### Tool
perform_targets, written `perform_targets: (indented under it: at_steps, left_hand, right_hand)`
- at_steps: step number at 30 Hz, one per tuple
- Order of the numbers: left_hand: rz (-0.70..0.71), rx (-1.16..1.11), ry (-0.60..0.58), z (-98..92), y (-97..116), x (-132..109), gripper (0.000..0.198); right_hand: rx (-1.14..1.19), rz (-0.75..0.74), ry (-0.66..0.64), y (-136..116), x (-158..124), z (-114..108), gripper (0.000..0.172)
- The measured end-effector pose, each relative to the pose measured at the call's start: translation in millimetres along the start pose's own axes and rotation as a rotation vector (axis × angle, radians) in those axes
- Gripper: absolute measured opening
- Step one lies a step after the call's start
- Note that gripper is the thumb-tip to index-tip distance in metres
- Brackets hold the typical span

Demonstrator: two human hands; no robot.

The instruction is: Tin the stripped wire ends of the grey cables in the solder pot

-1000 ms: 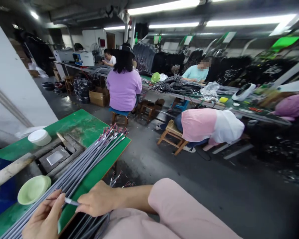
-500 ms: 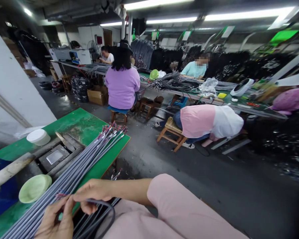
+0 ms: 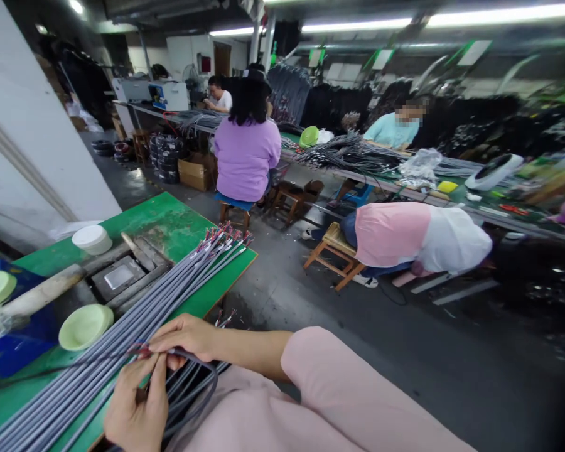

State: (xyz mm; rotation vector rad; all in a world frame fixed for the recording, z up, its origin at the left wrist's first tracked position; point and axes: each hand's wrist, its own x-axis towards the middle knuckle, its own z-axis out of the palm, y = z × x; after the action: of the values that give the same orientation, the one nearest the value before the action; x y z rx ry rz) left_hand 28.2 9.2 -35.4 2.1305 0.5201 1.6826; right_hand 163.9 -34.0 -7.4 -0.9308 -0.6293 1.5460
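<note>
The person is sitting at a green counter (image 3: 169, 220) and is holding one grey cable (image 3: 210, 376) with both hands, low in the view, just at the near edge of the counter. The right hand (image 3: 183, 336) is lying palm down, and its fingers (image 3: 167, 344) are closing tightly on the cable near its end, where thin red wires (image 3: 139, 348) are coming out. The left hand (image 3: 136, 408) is reaching up from below. Its fingers (image 3: 159, 376) are pinching together on the same end and are touching the fingertips of the right hand. From the hands the cable is bending in a loop to the right, above the person's lap.

A bundle of grey cables (image 3: 169, 292) is lying diagonally across the counter, passing just under the hands, with its coloured ends pointing to the far corner. Just beside the bundle, on its left, a green bowl (image 3: 85, 325) is standing. A white bowl (image 3: 93, 238) is sitting further back, and a metal plate (image 3: 120, 276) is lying between the two.

Across the floor, a person in a purple top (image 3: 247, 157) is sitting on a stool with the back turned. Another person in pink and white (image 3: 414, 238) is bending low over a wooden stool.
</note>
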Motion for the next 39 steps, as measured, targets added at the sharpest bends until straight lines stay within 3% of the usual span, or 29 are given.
perform_targets:
  at_steps: [2,6,10,14,17,19,22,25,30,36,39]
  left_hand:
    - [-0.006,-0.006,0.020,-0.8,5,1,0.008]
    - [0.100,0.099,-0.086,-12.3,17,9,0.018]
    - [0.082,0.161,-0.016,-22.7,19,16,0.018]
    - [0.030,0.140,0.051,-26.2,18,14,0.017]
    - [-0.125,0.003,0.083,-24.9,20,12,0.011]
    - [-0.357,-0.184,0.111,-23.0,22,13,0.005]
    - [-0.741,-0.489,0.178,-21.0,22,15,0.015]
    - [-0.962,-0.650,0.235,-21.9,18,19,0.023]
    - [-1.076,-0.788,0.270,-30.1,7,27,0.026]
    - [-1.067,-0.795,0.379,-36.0,4,34,0.026]
    - [-1.069,-0.784,0.414,-36.0,3,37,0.026]
  right_hand:
    - [0.032,0.009,-0.001,1,-2,2,0.033]
    - [0.051,0.041,-0.063,-1,-8,10,0.035]
    - [0.018,0.087,-0.115,-6,-1,19,0.031]
    - [-0.056,0.085,-0.080,-6,5,28,0.020]
    - [-0.066,0.012,-0.019,-6,8,32,0.012]
    - [-0.078,-0.019,-0.003,-7,11,32,0.010]
    - [-0.191,-0.072,0.012,-9,16,30,0.010]
    - [-0.376,-0.202,0.026,-13,24,30,0.008]
    - [-0.553,-0.337,-0.016,-20,38,38,0.003]
    - [-0.445,-0.301,-0.037,-14,50,49,0.008]
    - [-0.543,-0.337,-0.051,-14,53,48,0.010]
